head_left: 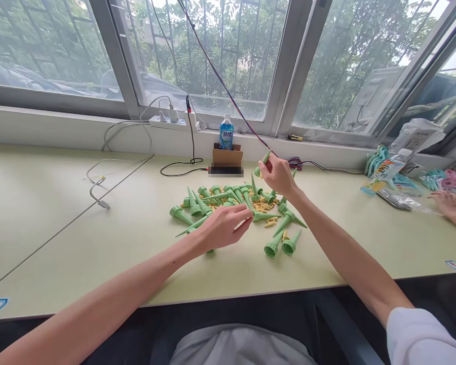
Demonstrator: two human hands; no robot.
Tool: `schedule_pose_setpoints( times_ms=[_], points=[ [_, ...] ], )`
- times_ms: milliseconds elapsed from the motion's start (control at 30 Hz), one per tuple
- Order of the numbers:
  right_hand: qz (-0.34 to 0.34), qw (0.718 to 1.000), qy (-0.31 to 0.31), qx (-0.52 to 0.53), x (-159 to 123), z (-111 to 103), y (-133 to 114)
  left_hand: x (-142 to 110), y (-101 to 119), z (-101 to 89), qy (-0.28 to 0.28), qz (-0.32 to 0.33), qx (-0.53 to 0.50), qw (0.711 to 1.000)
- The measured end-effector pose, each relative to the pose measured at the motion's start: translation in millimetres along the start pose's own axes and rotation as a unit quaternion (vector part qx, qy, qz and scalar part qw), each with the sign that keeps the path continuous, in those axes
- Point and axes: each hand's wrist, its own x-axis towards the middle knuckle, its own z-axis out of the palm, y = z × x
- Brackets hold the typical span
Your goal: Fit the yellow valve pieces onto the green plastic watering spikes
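Observation:
A heap of green plastic cone spikes [197, 205] lies mid-table, mixed with small yellow pieces [264, 206]. My right hand [277, 175] is raised over the far side of the heap, fingers closed on one green cone spike [265, 158] that points up. My left hand [222, 226] hovers low over the near side of the heap. Its fingertips are pinched together beside a lying cone [265, 216]; what they hold, if anything, is too small to see.
A pale green table [99, 243] runs under a window. A cardboard box [227, 157] with a blue bottle [226, 133] stands behind the heap. A power strip [171, 121] and cables [99, 195] lie at left. Another person's hand [446, 204] and packaged goods [387, 175] are at right.

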Motion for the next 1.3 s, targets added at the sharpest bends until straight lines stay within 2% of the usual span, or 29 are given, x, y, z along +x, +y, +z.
schedule_pose_setpoints(
  times_ms=[233, 467, 667, 867, 967, 1067, 1233, 1300],
  points=[
    [0.025, 0.999, -0.041, -0.014, 10.5, 2.7, 4.7, -0.1, 0.8, -0.2, -0.009, 0.001, -0.001, 1.000],
    [0.070, 0.985, -0.133, -0.087, 18.5, 15.9, 8.5, -0.8, 0.0, 0.6, -0.014, 0.011, 0.010, 1.000],
    [0.124, 0.942, -0.264, -0.163, 19.3, 19.6, 10.6, -0.2, 0.3, 1.2, -0.016, 0.021, 0.019, 0.999],
    [0.152, 0.901, -0.335, -0.231, 25.0, 28.5, 5.1, -0.7, 0.0, 1.5, -0.023, 0.019, 0.021, 0.999],
    [0.160, 0.894, -0.348, -0.234, 24.0, 36.8, 5.2, -0.7, 0.4, 0.2, -0.030, 0.018, 0.020, 0.999],
    [0.149, 0.900, -0.339, -0.231, 19.4, 41.4, 5.7, -0.3, 1.2, -1.1, -0.034, 0.013, 0.022, 0.999],
    [0.122, 0.920, -0.290, -0.235, 8.9, 36.2, -2.0, 0.5, 2.1, -1.1, -0.035, 0.015, 0.011, 0.999],
    [0.087, 0.939, -0.248, -0.221, 4.3, 34.1, -7.3, 0.6, 2.2, -0.7, -0.041, 0.012, 0.011, 0.999]
  ],
)
